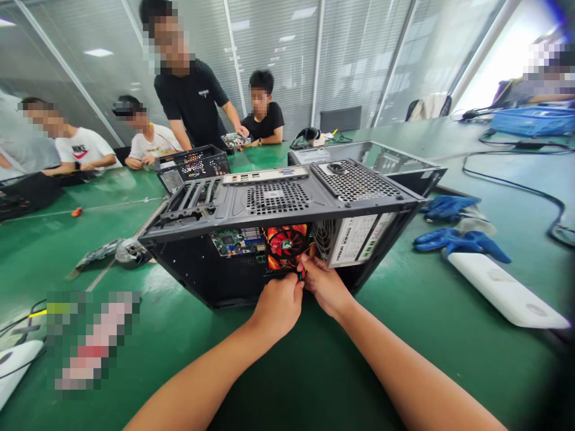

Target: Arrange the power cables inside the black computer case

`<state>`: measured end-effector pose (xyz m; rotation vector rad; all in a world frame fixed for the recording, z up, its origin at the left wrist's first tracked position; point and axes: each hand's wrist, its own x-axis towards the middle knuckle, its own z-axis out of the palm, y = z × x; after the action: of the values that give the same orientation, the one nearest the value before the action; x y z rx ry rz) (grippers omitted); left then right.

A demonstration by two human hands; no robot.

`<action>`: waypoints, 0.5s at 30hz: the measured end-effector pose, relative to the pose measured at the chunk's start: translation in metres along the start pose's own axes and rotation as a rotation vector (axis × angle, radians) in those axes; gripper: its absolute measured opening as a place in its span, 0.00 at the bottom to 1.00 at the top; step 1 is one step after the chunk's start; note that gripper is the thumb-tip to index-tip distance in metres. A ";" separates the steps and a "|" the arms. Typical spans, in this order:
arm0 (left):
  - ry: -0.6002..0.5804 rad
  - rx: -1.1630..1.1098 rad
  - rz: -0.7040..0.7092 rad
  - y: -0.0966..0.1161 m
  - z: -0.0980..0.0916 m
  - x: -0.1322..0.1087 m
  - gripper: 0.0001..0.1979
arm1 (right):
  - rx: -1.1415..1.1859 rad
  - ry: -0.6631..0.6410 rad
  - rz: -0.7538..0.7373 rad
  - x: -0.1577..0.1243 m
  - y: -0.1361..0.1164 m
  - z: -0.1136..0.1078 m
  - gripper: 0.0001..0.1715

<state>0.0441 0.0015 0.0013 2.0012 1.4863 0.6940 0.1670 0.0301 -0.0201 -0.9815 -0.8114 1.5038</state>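
A black desktop computer case point(278, 203) lies on its side on the green table, its open side facing me. Inside I see a green motherboard point(236, 240), a red cooling fan point(286, 244) and a grey power supply point(354, 236). My left hand point(277, 304) and my right hand point(324, 286) meet at the case's lower opening, just below the fan. Both are closed in a pinch around thin red and coloured wires point(302, 272) there.
Blue gloves point(458, 240) and a long white device point(503, 290) lie to the right. A second open case point(193, 164) and a case panel point(386, 158) stand behind. Several people sit or stand at the far edge. Cables point(530, 188) run at right. An orange-handled tool point(77, 211) lies at left.
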 end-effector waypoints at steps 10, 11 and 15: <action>-0.410 -1.016 -0.490 0.005 -0.007 0.003 0.12 | -0.043 0.013 -0.001 -0.002 -0.002 0.002 0.27; -0.420 -1.061 -0.498 0.004 -0.007 0.003 0.12 | -0.039 0.009 -0.003 -0.002 -0.002 0.003 0.27; -0.429 -1.127 -0.540 0.005 -0.008 0.002 0.12 | -0.037 0.000 -0.011 -0.001 0.000 0.002 0.27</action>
<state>0.0427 0.0036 0.0102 0.7719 0.9364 0.5961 0.1653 0.0291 -0.0195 -1.0035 -0.8460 1.4840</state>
